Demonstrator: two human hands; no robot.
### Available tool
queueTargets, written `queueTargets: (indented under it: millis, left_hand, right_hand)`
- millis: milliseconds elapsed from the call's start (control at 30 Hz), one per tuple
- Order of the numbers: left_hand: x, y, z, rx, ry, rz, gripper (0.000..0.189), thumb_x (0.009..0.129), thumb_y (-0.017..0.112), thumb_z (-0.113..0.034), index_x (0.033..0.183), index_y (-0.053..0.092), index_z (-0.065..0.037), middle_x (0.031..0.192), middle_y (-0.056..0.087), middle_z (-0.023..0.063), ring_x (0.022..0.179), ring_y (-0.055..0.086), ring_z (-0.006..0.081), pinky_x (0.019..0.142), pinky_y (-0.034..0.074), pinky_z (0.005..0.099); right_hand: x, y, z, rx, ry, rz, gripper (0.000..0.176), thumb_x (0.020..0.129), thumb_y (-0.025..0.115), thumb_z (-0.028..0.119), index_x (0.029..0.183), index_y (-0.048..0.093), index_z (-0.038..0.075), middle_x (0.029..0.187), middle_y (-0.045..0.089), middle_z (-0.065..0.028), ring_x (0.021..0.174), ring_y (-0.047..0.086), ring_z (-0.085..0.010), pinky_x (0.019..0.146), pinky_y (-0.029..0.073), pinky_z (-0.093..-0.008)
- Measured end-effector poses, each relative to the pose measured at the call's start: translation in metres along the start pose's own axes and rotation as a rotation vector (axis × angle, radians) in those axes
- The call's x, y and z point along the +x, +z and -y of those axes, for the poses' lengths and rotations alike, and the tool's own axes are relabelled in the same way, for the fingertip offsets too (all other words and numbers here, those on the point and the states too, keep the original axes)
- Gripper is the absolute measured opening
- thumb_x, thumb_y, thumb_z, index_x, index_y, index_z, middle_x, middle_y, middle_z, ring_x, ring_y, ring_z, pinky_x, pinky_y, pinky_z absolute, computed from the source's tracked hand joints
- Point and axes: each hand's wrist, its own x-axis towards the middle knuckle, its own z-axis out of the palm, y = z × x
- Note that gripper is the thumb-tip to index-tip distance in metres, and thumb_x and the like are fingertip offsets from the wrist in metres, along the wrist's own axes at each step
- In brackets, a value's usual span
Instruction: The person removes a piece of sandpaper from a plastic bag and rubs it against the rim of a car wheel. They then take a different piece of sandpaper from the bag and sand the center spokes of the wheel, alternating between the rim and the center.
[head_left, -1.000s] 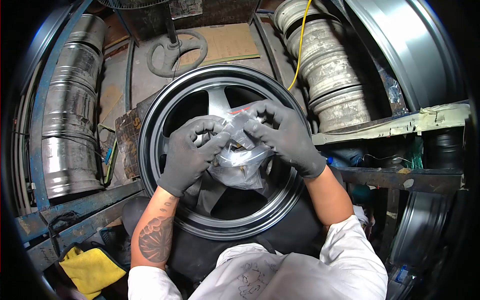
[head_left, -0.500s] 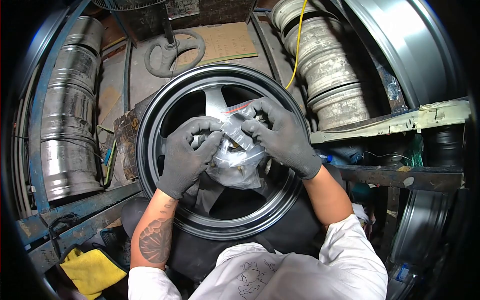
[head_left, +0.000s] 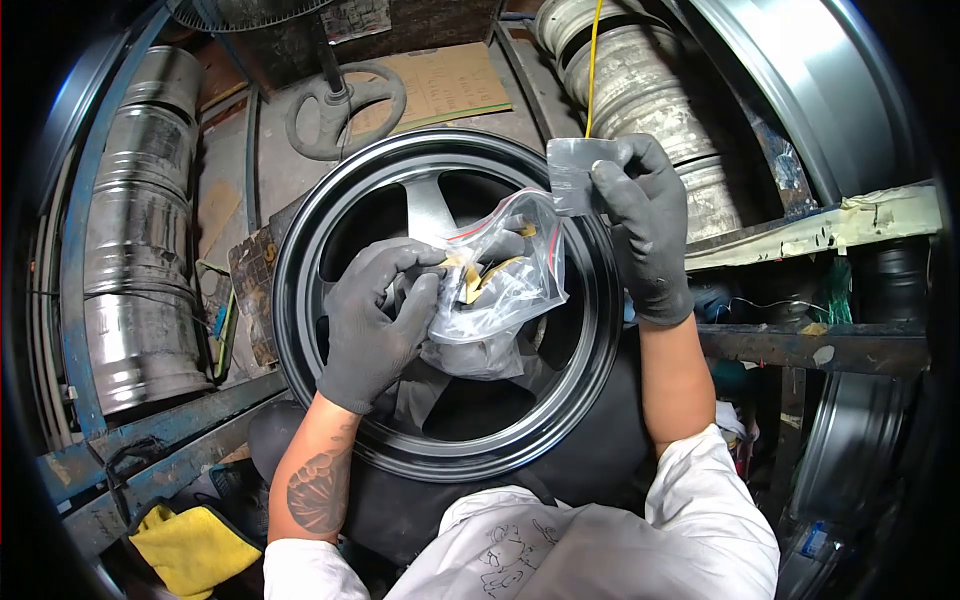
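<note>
My gloved left hand is closed on the edge of a clear zip-lock bag with a red seal strip. The bag's mouth gapes, and yellow and dark scraps show inside. Raised to the right, my gloved right hand pinches a small grey square sheet that looks like worn sandpaper. The sheet is apart from the hand at the bag and overlaps the bag's right edge in view. Beneath both hands lies a dark spoked wheel rim, resting over my lap.
Stacked metal rims stand at left and right. A steering-wheel-shaped part lies beyond the rim near cardboard. A yellow cord hangs at upper right. A yellow cloth sits lower left; metal rack bars border the right.
My right hand has pulled the grey sheet away from the bag, up and to the right. The bag's mouth has spread wider, showing the yellow scraps. My left hand stays nearly in place.
</note>
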Motion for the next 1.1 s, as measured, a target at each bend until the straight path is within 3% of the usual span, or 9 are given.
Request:
queueTargets:
  millis: [533, 633, 700, 767, 867, 933, 1000, 1033, 1100]
  left_hand:
    - [-0.011, -0.021, -0.008, -0.016, 0.196, -0.098, 0.036, 0.074, 0.063, 0.016, 0.100, 0.075, -0.004, 0.107, 0.068, 0.0126, 0.096, 0.068, 0.0224, 0.085, 0.055, 0.0314]
    - [-0.009, -0.042, 0.007, -0.405, 0.081, -0.274, 0.025, 0.085, 0.056, 0.005, 0.106, 0.068, -0.002, 0.115, 0.067, 0.0126, 0.103, 0.066, 0.0206, 0.090, 0.055, 0.0320]
    - [-0.014, -0.094, 0.049, -0.551, -0.036, -0.370, 0.040, 0.106, 0.057, -0.024, 0.139, 0.055, -0.003, 0.137, 0.061, 0.0135, 0.128, 0.059, 0.0225, 0.110, 0.048, 0.0377]
    - [-0.008, -0.131, 0.023, 0.081, -0.200, -0.629, 0.040, 0.096, 0.067, -0.018, 0.133, 0.061, -0.003, 0.130, 0.064, 0.0147, 0.116, 0.064, 0.0235, 0.105, 0.051, 0.0374]
    - [-0.033, -0.238, 0.078, 1.426, 0.085, -0.459, 0.046, 0.094, 0.067, -0.017, 0.137, 0.061, 0.000, 0.139, 0.061, 0.0157, 0.128, 0.060, 0.0266, 0.112, 0.047, 0.0378]
    - [-0.031, -0.251, 0.077, 1.212, 0.045, -0.852, 0.041, 0.091, 0.068, -0.013, 0.130, 0.064, 0.000, 0.129, 0.065, 0.0155, 0.119, 0.063, 0.0272, 0.102, 0.052, 0.0374]
    - [-0.025, -0.245, 0.070, 0.501, 0.049, -1.250, 0.037, 0.088, 0.069, -0.010, 0.123, 0.067, 0.001, 0.119, 0.068, 0.0154, 0.111, 0.067, 0.0278, 0.092, 0.057, 0.0370]
    - [-0.010, -0.231, 0.053, -0.385, -0.007, -1.381, 0.033, 0.089, 0.069, -0.010, 0.120, 0.068, 0.001, 0.117, 0.068, 0.0137, 0.108, 0.067, 0.0267, 0.091, 0.057, 0.0362]
    - [-0.014, -0.229, 0.068, -0.124, 0.019, -1.296, 0.023, 0.094, 0.066, -0.012, 0.115, 0.069, -0.001, 0.115, 0.067, 0.0108, 0.104, 0.065, 0.0232, 0.092, 0.056, 0.0346]
  right_hand:
    - [-0.002, 0.008, -0.005, 0.073, 0.026, 0.008, 0.023, 0.103, 0.066, 0.018, 0.116, 0.068, -0.001, 0.097, 0.072, -0.0017, 0.086, 0.065, -0.0054, 0.078, 0.054, -0.0220]
    - [0.002, 0.003, -0.008, 0.159, 0.037, 0.037, 0.026, 0.104, 0.065, 0.020, 0.118, 0.066, -0.002, 0.096, 0.071, -0.0024, 0.082, 0.067, -0.0076, 0.073, 0.057, -0.0236]
    - [0.003, 0.003, -0.008, 0.149, 0.037, 0.014, 0.027, 0.104, 0.064, 0.021, 0.118, 0.065, -0.002, 0.094, 0.071, -0.0026, 0.080, 0.067, -0.0081, 0.071, 0.058, -0.0237]
    - [0.004, 0.007, -0.007, 0.228, 0.061, -0.033, 0.025, 0.105, 0.063, 0.021, 0.115, 0.066, -0.001, 0.093, 0.070, -0.0031, 0.080, 0.067, -0.0071, 0.071, 0.058, -0.0229]
    - [0.001, 0.011, -0.007, 0.139, 0.027, -0.016, 0.027, 0.105, 0.064, 0.024, 0.115, 0.067, -0.001, 0.094, 0.071, -0.0032, 0.080, 0.067, -0.0068, 0.072, 0.057, -0.0219]
    - [-0.002, 0.016, -0.004, 0.092, 0.071, -0.010, 0.029, 0.105, 0.065, 0.025, 0.117, 0.067, -0.001, 0.096, 0.072, -0.0035, 0.081, 0.067, -0.0070, 0.073, 0.057, -0.0218]
    - [-0.006, 0.018, -0.005, 0.059, 0.090, 0.012, 0.033, 0.104, 0.066, 0.025, 0.123, 0.067, -0.002, 0.100, 0.072, -0.0041, 0.084, 0.067, -0.0067, 0.074, 0.057, -0.0213]
    - [-0.007, 0.018, -0.007, 0.049, 0.092, 0.035, 0.033, 0.104, 0.067, 0.024, 0.123, 0.067, -0.002, 0.101, 0.072, -0.0041, 0.085, 0.067, -0.0065, 0.074, 0.057, -0.0210]
    - [-0.008, 0.018, -0.010, 0.026, 0.095, 0.079, 0.032, 0.104, 0.067, 0.024, 0.124, 0.067, -0.002, 0.102, 0.072, -0.0041, 0.086, 0.067, -0.0061, 0.075, 0.057, -0.0206]
